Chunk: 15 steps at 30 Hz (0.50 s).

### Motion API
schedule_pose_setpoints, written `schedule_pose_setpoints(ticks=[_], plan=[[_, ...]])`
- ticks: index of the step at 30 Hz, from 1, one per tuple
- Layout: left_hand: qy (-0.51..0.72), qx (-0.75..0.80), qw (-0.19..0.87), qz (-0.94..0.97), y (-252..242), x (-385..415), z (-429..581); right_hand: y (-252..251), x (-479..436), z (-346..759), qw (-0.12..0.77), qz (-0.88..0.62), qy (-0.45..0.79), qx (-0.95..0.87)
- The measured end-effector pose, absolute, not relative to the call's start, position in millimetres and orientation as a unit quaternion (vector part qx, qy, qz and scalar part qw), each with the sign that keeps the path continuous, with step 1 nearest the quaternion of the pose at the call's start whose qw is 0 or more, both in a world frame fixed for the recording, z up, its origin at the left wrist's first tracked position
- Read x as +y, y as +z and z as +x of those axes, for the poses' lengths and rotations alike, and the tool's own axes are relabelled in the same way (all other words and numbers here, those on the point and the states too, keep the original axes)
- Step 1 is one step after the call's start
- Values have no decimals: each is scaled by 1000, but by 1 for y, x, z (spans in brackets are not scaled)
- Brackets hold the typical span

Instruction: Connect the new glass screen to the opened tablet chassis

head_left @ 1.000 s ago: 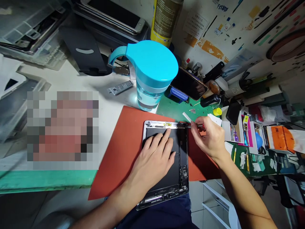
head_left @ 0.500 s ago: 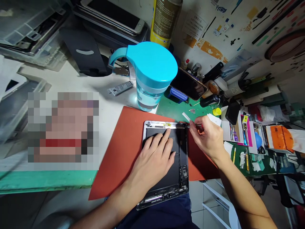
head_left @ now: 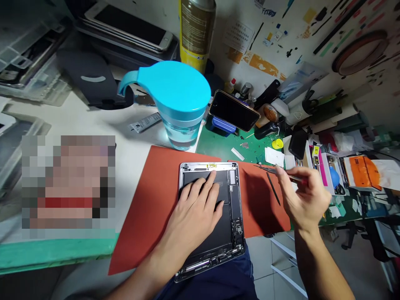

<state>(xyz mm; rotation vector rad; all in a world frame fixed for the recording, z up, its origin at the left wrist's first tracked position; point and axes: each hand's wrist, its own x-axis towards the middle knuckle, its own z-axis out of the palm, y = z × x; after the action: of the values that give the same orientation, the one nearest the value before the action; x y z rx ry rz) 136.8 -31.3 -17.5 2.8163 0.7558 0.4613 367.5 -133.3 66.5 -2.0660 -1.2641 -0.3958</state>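
Observation:
An opened tablet (head_left: 206,246) lies tilted with its inner parts showing, its lower end over my lap. My left hand (head_left: 195,206) lies flat on the tablet's dark inside, fingers apart, index fingertip near a small yellow piece (head_left: 212,166) on the top rim. Off the tablet's right side, my right hand (head_left: 304,196) is closed round slim metal tweezers (head_left: 267,169) with a reddish part near the fingers. Their fine tip points left, above the red-brown mat (head_left: 259,208), apart from the tablet. On the mat below lies a thin black stick (head_left: 273,189).
A water jug with a blue lid (head_left: 178,87) stands behind the mat. Right of it a phone (head_left: 234,110) leans on a blue stand. A white strip (head_left: 238,154) lies on the green surface. Boxes of tools (head_left: 331,166) stand at the right. One area at left is blurred out.
My right hand has drawn back to the right, away from the tablet's top right corner, with the tweezers in it. The view has shifted. My left hand stays on the tablet.

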Motion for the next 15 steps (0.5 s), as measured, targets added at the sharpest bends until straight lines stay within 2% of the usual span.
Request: schedule_pose_setpoints(ticks=[4,7,15], plan=[[143,247,83,955,-16,-30,137,43,-187,357,444,-819,-87,-355],[137,250,79,955,-16,-30,138,15,-212,345,458,-827,-36,-324],[155,241,103,952,-15,-29,138,-25,-225,357,235,-808,-169,-514]])
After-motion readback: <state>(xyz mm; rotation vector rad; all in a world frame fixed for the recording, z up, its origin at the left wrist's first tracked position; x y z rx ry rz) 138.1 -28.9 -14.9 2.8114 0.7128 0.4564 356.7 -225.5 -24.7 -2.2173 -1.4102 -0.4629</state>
